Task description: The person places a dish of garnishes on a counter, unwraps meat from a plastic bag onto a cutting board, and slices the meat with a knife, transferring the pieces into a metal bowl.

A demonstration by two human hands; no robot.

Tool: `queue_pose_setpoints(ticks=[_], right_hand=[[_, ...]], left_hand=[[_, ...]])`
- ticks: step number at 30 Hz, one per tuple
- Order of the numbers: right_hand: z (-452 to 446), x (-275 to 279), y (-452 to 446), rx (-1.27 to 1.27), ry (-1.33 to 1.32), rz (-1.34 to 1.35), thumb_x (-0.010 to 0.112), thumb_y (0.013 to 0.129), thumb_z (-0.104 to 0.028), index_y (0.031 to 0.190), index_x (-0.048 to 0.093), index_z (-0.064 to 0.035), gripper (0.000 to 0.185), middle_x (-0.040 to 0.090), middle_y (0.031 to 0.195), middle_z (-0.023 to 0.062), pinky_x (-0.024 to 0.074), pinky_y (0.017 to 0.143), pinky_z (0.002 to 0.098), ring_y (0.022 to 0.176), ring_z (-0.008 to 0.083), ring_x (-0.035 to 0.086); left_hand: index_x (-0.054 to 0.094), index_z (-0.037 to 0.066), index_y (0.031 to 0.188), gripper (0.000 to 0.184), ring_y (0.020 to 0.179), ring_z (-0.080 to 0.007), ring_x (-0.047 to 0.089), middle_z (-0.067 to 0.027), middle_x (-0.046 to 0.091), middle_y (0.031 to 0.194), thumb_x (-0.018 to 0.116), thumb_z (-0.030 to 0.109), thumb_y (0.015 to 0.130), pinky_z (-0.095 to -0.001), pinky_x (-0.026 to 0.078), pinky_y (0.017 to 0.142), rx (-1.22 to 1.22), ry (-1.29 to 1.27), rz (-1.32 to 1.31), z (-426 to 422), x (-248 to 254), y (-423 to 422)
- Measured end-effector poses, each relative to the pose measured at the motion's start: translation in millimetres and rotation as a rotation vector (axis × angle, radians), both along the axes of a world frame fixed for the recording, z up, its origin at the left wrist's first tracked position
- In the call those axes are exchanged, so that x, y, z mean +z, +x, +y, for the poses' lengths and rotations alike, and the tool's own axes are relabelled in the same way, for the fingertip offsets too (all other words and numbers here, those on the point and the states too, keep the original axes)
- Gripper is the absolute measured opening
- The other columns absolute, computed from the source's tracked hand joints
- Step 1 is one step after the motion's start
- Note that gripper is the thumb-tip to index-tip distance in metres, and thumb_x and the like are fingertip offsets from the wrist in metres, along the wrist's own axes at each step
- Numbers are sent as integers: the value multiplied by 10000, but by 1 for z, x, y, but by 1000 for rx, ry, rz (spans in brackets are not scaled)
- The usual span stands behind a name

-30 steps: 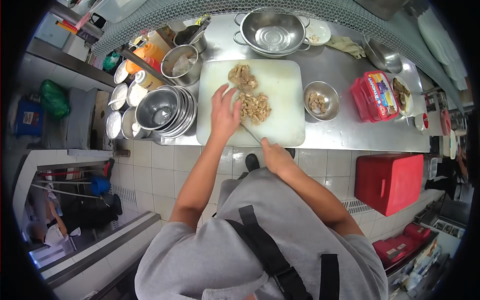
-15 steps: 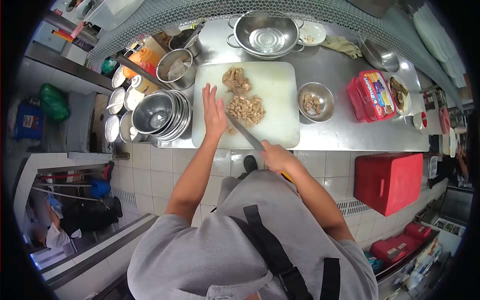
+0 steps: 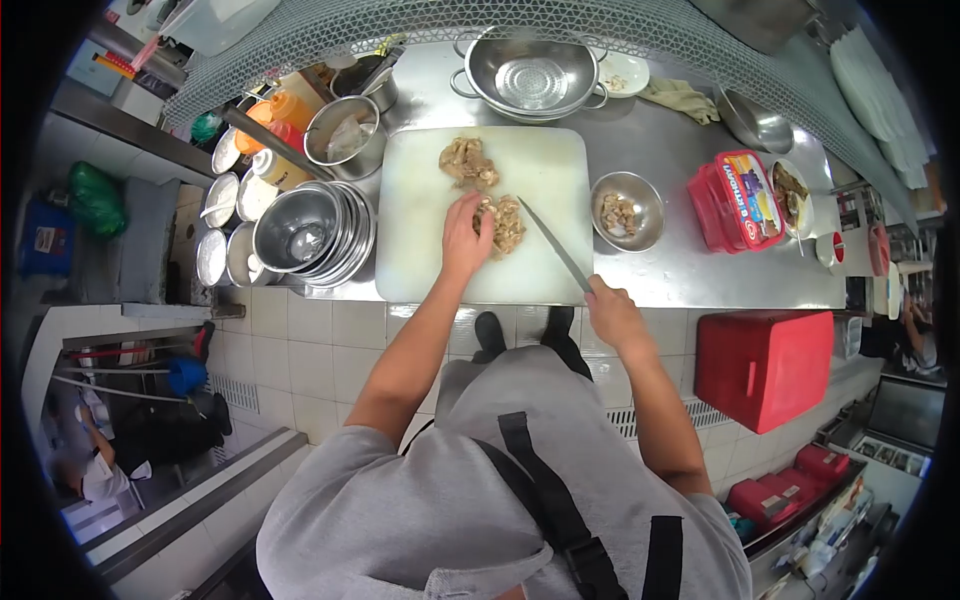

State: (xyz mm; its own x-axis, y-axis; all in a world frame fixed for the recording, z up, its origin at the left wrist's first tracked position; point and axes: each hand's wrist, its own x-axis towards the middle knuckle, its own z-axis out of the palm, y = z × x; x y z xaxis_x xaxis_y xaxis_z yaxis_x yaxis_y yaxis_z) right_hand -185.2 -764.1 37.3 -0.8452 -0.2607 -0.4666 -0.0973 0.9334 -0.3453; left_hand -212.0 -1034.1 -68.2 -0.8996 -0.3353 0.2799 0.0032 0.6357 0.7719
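On the white cutting board (image 3: 420, 270) lie a larger lump of brownish meat (image 3: 467, 163) and, below it, a pile of chopped meat (image 3: 508, 228). My left hand (image 3: 468, 238) rests on the left side of the chopped pile, fingers bent over it; whether it grips any pieces is hidden. The knife (image 3: 560, 250) is in my right hand (image 3: 612, 308), closed round its handle at the board's front right corner. Its blade slants up and left over the board, to the right of the pile. A steel bowl (image 3: 650, 212) holding meat pieces stands right of the board.
Stacked steel bowls (image 3: 298, 228) and a pot (image 3: 345, 137) stand left of the board. A colander (image 3: 530, 75) is behind it. At the right are a red tub (image 3: 712, 210) and a plate of food (image 3: 790, 198). A wire shelf (image 3: 400, 32) hangs overhead. Another person (image 3: 150, 445) is at far left.
My left hand has moved from beside the chopped pile onto it. My right hand has carried the knife to the right, away from the pile.
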Motion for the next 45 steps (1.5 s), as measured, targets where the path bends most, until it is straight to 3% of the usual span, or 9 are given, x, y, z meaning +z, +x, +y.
queue_pose_setpoints(ticks=[9,14,18,23,29,34,38,40,45], right_hand=[[52,-12,-21,138,8,38,526,982,-248,1145,521,-103,218,673,931,243,526,795,525,889,436,657],[58,-17,-60,-9,-345,-376,532,988,-228,1127,541,-64,215,662,747,167,546,574,391,600,265,660],[47,-46,-74,-27,-526,-597,530,1000,-246,1152,544,-16,276,638,712,100,498,479,311,526,151,598],[20,-45,-78,152,-402,-535,513,1005,-270,1102,519,-6,281,654,745,167,515,526,367,592,238,642],[-1,-43,-58,264,-456,-395,496,1006,-242,1026,481,7,250,670,796,229,517,546,446,559,332,658],[-5,-6,-64,213,-416,-599,517,988,-242,1094,470,8,276,656,905,312,512,759,540,871,444,663],[24,-10,-60,303,-514,-334,494,1012,-238,1069,438,-8,244,648,746,216,523,589,443,578,330,648],[41,14,-62,216,-400,-227,509,986,-240,1171,464,4,310,630,996,344,480,874,558,975,499,618],[90,46,-69,60,-304,-158,493,997,-255,1197,461,-1,325,624,1025,346,475,888,554,1013,514,602]], left_hand=[[613,-36,1179,317,1240,-354,528,-185,608,1263,584,121,905,-406,424,1040,-374,245,-31,-2,24,22],[522,-12,1316,533,1338,-413,418,-244,472,1414,681,197,852,-465,359,1102,258,-54,77,39,-7,49],[478,21,1377,787,1332,-436,400,-245,437,1431,795,344,733,-505,354,1092,354,-167,32,89,8,13],[618,59,1245,608,1252,-420,458,-224,509,1354,784,313,719,-505,377,1059,444,-371,-1,109,6,-14],[652,29,1134,358,1154,-359,534,-172,563,1245,689,115,789,-438,438,992,582,-16,141,103,-13,-17],[651,10,1116,258,1049,-201,593,-109,619,1190,641,66,864,-327,479,922,770,655,273,111,13,-25],[655,22,1123,259,1053,-208,598,-94,612,1178,619,42,867,-340,485,914,737,722,319,130,9,-49],[657,17,1118,261,1040,-202,602,-89,625,1148,633,36,859,-325,484,921,664,591,389,155,21,-64],[661,17,1117,234,1011,-166,599,-72,643,1129,641,51,887,-302,475,914,483,925,360,217,35,-108]])
